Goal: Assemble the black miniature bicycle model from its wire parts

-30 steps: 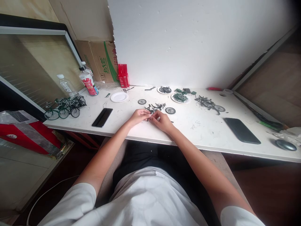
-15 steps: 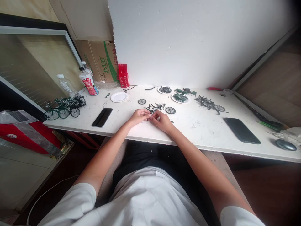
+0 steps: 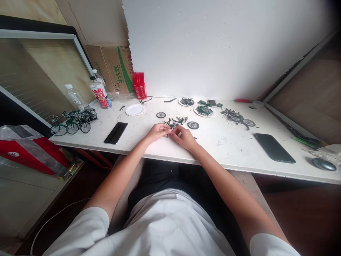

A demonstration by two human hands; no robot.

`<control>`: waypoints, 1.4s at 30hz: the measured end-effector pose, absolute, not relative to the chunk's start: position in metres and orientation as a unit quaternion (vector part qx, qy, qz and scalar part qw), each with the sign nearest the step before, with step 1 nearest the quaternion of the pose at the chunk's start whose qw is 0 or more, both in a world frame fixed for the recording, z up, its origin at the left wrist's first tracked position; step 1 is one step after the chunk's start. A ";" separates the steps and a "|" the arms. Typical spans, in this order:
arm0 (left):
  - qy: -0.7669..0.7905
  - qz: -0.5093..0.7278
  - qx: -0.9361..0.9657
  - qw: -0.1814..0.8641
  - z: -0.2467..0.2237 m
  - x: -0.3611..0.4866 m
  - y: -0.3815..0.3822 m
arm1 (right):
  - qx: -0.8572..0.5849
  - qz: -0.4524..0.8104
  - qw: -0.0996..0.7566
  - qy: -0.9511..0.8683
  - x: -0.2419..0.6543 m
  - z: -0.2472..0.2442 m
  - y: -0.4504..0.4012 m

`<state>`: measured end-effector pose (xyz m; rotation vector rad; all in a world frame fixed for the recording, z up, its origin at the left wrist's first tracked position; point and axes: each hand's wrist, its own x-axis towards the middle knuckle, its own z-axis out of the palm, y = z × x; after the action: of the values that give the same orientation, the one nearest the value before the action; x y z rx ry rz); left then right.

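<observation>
My left hand [image 3: 159, 132] and my right hand [image 3: 183, 137] meet at their fingertips near the table's front edge. Both are closed in a pinch on something small and dark, mostly hidden by the fingers. Dark model bicycle parts [image 3: 179, 121] lie just behind them. One loose spoked wheel [image 3: 193, 125] lies flat to the right of these parts, and a smaller wheel [image 3: 161, 115] lies behind my left hand.
Several small model bicycles [image 3: 71, 124] stand at the left end of the white table [image 3: 210, 149]. Around are a phone [image 3: 115, 133], a white plate [image 3: 135, 110], a plate of green parts [image 3: 204, 111], a dark parts pile [image 3: 236, 116], a dark slab [image 3: 274, 147] and bottles [image 3: 101, 94].
</observation>
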<state>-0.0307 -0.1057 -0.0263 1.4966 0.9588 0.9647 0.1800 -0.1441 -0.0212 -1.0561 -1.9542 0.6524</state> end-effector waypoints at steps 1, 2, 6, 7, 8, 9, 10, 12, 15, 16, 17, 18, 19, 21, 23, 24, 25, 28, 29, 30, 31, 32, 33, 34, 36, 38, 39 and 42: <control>0.402 0.405 0.627 0.531 -0.026 -0.031 -0.106 | -0.418 0.257 0.401 -0.773 0.180 -0.021 -0.144; 0.402 0.406 0.626 0.531 -0.026 -0.031 -0.106 | -0.419 0.257 0.401 -0.773 0.180 -0.021 -0.144; 0.407 0.405 0.625 0.528 -0.024 -0.031 -0.107 | -0.422 0.260 0.398 -0.772 0.180 -0.020 -0.145; 0.408 0.404 0.625 0.528 -0.024 -0.031 -0.108 | -0.422 0.261 0.398 -0.772 0.180 -0.020 -0.145; 0.408 0.404 0.626 0.529 -0.024 -0.030 -0.108 | -0.422 0.262 0.397 -0.772 0.180 -0.020 -0.145; 0.407 0.405 0.625 0.529 -0.024 -0.030 -0.107 | -0.422 0.261 0.397 -0.772 0.180 -0.019 -0.145; 0.405 0.406 0.624 0.530 -0.024 -0.030 -0.107 | -0.422 0.261 0.397 -0.772 0.179 -0.019 -0.145; 0.403 0.410 0.621 0.533 -0.025 -0.030 -0.107 | -0.421 0.257 0.397 -0.774 0.180 -0.020 -0.145; 0.404 0.408 0.622 0.533 -0.025 -0.030 -0.107 | -0.419 0.257 0.400 -0.774 0.180 -0.020 -0.145; 0.405 0.406 0.623 0.532 -0.025 -0.030 -0.107 | -0.419 0.259 0.401 -0.772 0.180 -0.020 -0.145; 0.405 0.406 0.624 0.531 -0.025 -0.030 -0.107 | -0.419 0.260 0.402 -0.771 0.179 -0.020 -0.145; 0.405 0.406 0.624 0.531 -0.024 -0.030 -0.107 | -0.419 0.262 0.402 -0.771 0.179 -0.020 -0.145; 0.404 0.405 0.624 0.531 -0.024 -0.030 -0.107 | -0.420 0.262 0.403 -0.770 0.179 -0.020 -0.145; 0.402 0.406 0.625 0.532 -0.024 -0.030 -0.107 | -0.419 0.261 0.403 -0.771 0.179 -0.020 -0.145; 0.402 0.407 0.624 0.533 -0.024 -0.030 -0.107 | -0.417 0.260 0.402 -0.772 0.180 -0.020 -0.145; 0.402 0.408 0.623 0.533 -0.024 -0.030 -0.107 | -0.417 0.259 0.402 -0.773 0.180 -0.020 -0.145; 0.402 0.408 0.623 0.533 -0.024 -0.030 -0.107 | -0.418 0.259 0.401 -0.773 0.180 -0.020 -0.145; 0.402 0.408 0.623 0.533 -0.024 -0.029 -0.107 | -0.420 0.257 0.401 -0.773 0.180 -0.020 -0.145; 0.402 0.408 0.624 0.532 -0.024 -0.029 -0.107 | -0.419 0.256 0.402 -0.773 0.180 -0.021 -0.145; 0.403 0.408 0.624 0.531 -0.024 -0.030 -0.107 | -0.418 0.256 0.402 -0.773 0.180 -0.021 -0.145; 0.404 0.407 0.625 0.530 -0.024 -0.030 -0.107 | -0.417 0.256 0.402 -0.773 0.180 -0.020 -0.145; 0.405 0.405 0.626 0.529 -0.025 -0.030 -0.107 | -0.417 0.257 0.402 -0.774 0.180 -0.020 -0.145; 0.406 0.404 0.627 0.528 -0.025 -0.030 -0.107 | -0.418 0.257 0.401 -0.774 0.180 -0.020 -0.145; 0.406 0.404 0.627 0.528 -0.025 -0.030 -0.107 | -0.420 0.256 0.399 -0.774 0.180 -0.020 -0.145; 0.404 0.406 0.626 0.529 -0.025 -0.030 -0.107 | -0.423 0.252 0.396 -0.775 0.180 -0.021 -0.145; 0.403 0.409 0.625 0.529 -0.025 -0.029 -0.107 | -0.426 0.248 0.396 -0.775 0.180 -0.021 -0.144; 0.403 0.409 0.625 0.528 -0.024 -0.029 -0.108 | -0.426 0.248 0.396 -0.775 0.180 -0.021 -0.144; 0.407 0.408 0.626 0.526 -0.022 -0.029 -0.110 | -0.422 0.253 0.399 -0.774 0.180 -0.021 -0.145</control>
<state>-0.0287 -0.1099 -0.0219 1.4961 0.9726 0.9757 0.1797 -0.1449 -0.0206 -1.0684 -1.9589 0.6408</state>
